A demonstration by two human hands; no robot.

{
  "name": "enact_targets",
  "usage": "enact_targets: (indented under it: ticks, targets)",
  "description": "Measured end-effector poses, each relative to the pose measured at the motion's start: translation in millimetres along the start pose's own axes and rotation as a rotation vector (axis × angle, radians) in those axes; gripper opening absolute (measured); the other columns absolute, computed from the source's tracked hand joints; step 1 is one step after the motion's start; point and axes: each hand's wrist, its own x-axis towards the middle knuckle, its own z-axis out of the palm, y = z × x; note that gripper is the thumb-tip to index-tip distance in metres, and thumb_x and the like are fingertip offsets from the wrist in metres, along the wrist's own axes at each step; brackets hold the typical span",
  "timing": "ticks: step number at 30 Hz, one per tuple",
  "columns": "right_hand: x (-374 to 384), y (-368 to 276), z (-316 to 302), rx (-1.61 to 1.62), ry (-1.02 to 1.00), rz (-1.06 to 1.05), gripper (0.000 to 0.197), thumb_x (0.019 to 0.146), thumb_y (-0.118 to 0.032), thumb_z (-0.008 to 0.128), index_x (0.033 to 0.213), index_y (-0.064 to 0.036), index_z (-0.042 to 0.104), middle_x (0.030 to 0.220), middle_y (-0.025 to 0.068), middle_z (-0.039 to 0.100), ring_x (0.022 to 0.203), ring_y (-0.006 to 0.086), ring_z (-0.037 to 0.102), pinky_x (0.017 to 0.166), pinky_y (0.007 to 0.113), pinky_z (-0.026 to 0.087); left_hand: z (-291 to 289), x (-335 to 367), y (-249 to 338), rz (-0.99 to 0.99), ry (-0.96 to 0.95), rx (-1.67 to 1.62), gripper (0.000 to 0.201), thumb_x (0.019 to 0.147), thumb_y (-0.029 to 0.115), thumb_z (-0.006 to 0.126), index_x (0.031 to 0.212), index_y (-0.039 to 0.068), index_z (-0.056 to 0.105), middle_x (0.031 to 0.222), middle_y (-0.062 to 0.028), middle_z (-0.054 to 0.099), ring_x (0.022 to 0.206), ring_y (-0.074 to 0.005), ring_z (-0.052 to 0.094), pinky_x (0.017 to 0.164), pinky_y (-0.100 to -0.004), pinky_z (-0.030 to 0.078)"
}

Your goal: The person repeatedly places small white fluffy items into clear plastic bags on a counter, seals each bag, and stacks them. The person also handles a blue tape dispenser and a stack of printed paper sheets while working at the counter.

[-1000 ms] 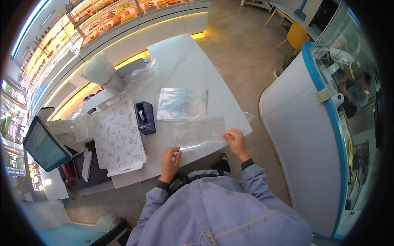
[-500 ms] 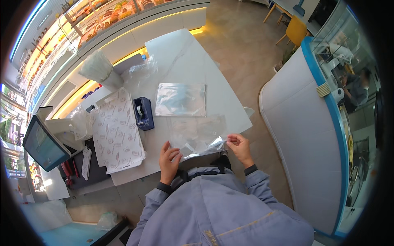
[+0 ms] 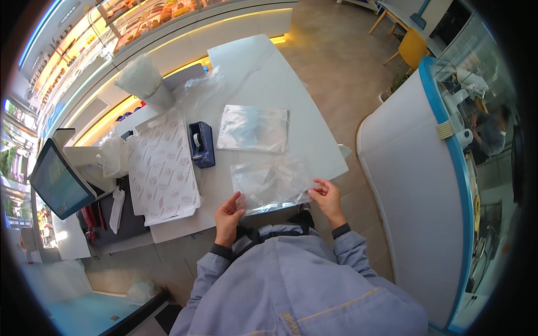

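Observation:
A clear plastic bag (image 3: pixel 272 180) lies nearly flat at the table's near edge, between my two hands. My left hand (image 3: pixel 227 219) holds its near left corner, with thumb and fingertips at the film's edge. At the right edge, my right hand (image 3: pixel 327 200) pinches the film between thumb and forefinger. Just beyond lies a flat stack of clear plastic bags (image 3: pixel 253 129), with glare on its surface. A dark blue tape dispenser (image 3: pixel 203 145) stands left of that stack.
Printed wrapping paper (image 3: pixel 162 173) is stacked on the left of the white table (image 3: pixel 263 73), beside a touchscreen (image 3: pixel 60 182). A bag-lined bin (image 3: pixel 157 103) stands at the far left. A curved white counter (image 3: pixel 403 185) rises at the right, with a person (image 3: pixel 490 131) behind it.
The clear bag has been spread flatter, its near edge straighter. My left hand's fingers have come in onto its left edge; my right hand stays at the right edge. The view has shifted slightly.

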Motion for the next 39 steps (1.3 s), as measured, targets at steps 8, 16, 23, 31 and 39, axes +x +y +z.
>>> enact_targets:
  ticks: [8,16,23,31,39]
  targets:
    - [3,-16,12,0.042,0.002,0.010,0.037,0.087,-0.002,0.071,0.123,0.0013,0.060,0.092,0.0054,0.070,0.078,0.0092,0.064,0.066,0.023,0.054,5,-3,10,-0.042,-0.015,-0.238,0.060,0.090,-0.012,0.057,0.147,-0.004,0.040,0.147,-0.0199,0.047,0.133,-0.0296,0.050,0.104,-0.0418,0.050]
    - [11,-21,18,0.019,0.027,-0.130,0.032,0.087,-0.001,0.072,0.117,0.0015,0.063,0.092,0.0057,0.070,0.078,0.0091,0.064,0.065,0.023,0.053,7,1,14,0.117,-0.060,-0.361,0.070,0.083,-0.022,0.052,0.149,-0.005,0.035,0.151,-0.0220,0.041,0.144,-0.0300,0.037,0.119,-0.0472,0.033]
    - [55,-8,25,-0.112,0.091,-0.211,0.028,0.084,-0.002,0.072,0.111,0.0019,0.067,0.089,0.0066,0.071,0.079,0.0119,0.066,0.067,0.026,0.055,13,38,20,0.398,0.088,0.419,0.062,0.080,-0.016,0.057,0.140,0.001,0.051,0.145,-0.0168,0.049,0.137,-0.0346,0.043,0.113,-0.0445,0.036]
    - [67,1,33,-0.360,0.108,-0.226,0.026,0.083,-0.005,0.073,0.107,0.0029,0.069,0.086,0.0071,0.071,0.075,0.0112,0.066,0.066,0.025,0.056,73,42,-6,0.828,-0.228,1.214,0.043,0.079,0.009,0.072,0.121,0.009,0.064,0.129,-0.0151,0.058,0.122,-0.0339,0.051,0.103,-0.0449,0.040]
    - [61,-5,37,-0.410,0.146,-0.231,0.025,0.083,-0.008,0.075,0.105,0.0022,0.069,0.086,0.0081,0.072,0.073,0.0125,0.067,0.068,0.027,0.056,73,35,-23,0.838,-0.239,1.351,0.057,0.075,0.022,0.079,0.129,0.020,0.062,0.139,-0.0127,0.051,0.131,-0.0318,0.044,0.106,-0.0499,0.032]
